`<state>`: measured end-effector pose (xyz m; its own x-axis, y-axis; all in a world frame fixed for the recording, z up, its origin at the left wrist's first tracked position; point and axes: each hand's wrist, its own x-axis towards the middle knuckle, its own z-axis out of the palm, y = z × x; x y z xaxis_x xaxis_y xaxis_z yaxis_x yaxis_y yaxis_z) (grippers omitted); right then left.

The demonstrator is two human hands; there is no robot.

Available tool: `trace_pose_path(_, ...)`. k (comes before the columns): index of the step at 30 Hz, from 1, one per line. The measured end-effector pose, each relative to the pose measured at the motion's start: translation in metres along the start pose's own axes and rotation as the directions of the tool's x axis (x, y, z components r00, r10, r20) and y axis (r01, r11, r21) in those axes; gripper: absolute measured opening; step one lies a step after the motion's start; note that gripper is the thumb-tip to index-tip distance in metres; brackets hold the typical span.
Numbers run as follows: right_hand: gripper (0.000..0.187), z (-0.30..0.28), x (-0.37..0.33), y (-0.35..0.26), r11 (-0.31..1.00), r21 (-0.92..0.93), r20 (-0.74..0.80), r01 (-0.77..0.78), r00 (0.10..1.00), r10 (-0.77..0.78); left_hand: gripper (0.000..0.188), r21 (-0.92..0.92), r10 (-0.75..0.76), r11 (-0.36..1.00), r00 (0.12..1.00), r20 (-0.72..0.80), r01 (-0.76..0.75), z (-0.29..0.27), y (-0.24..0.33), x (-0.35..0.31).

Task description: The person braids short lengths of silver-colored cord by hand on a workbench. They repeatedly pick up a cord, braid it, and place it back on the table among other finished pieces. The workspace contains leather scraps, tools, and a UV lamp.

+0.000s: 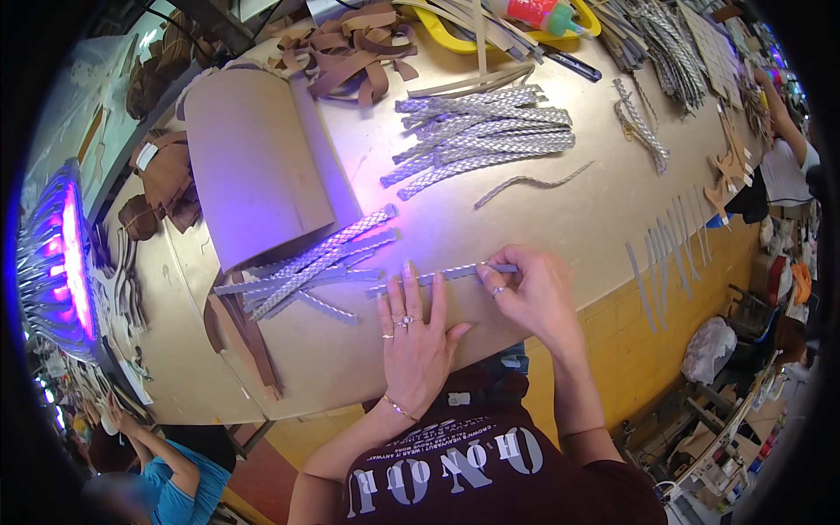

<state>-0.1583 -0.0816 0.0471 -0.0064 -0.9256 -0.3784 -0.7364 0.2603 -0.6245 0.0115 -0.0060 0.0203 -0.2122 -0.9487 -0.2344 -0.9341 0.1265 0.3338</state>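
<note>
A thin silver-grey braided strip (460,271) lies across the table in front of me. My left hand (411,346) is laid flat, its outstretched fingertips resting on the strip's left part. At the strip's right end, my right hand (535,293) pinches it between thumb and fingers. A plain grey edge shows along the strip near that pinch; I cannot tell whether it is a separate band. Just beyond my left fingertips lies a loose pile of similar braided straps (319,258). Farther off sits a larger stack of silver braided straps (490,136), with a single thin cord (534,182) below it.
A curved brown board (254,157) stands on the left of the table (394,350), beside a purple-lit lamp (70,258). Brown leather strips (359,52) lie at the back. A yellow tray (437,31) holds a bottle (547,16). Grey strips (669,245) hang over the right edge.
</note>
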Motion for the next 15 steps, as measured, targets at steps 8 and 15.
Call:
trace_pose_path(8,0.02,0.006,-0.002,0.002,0.997,-0.03,-0.053,0.073,0.996,-0.075,0.077,0.106,-0.037,0.993,0.998,-0.041,0.042,0.004,0.022,0.007)
trace_pose_path(15,0.022,0.008,-0.004,0.008,0.998,-0.021,-0.186,0.053,0.981,-0.056,0.081,0.013,0.091,0.996,0.996,-0.013,-0.09,0.015,0.024,0.019)
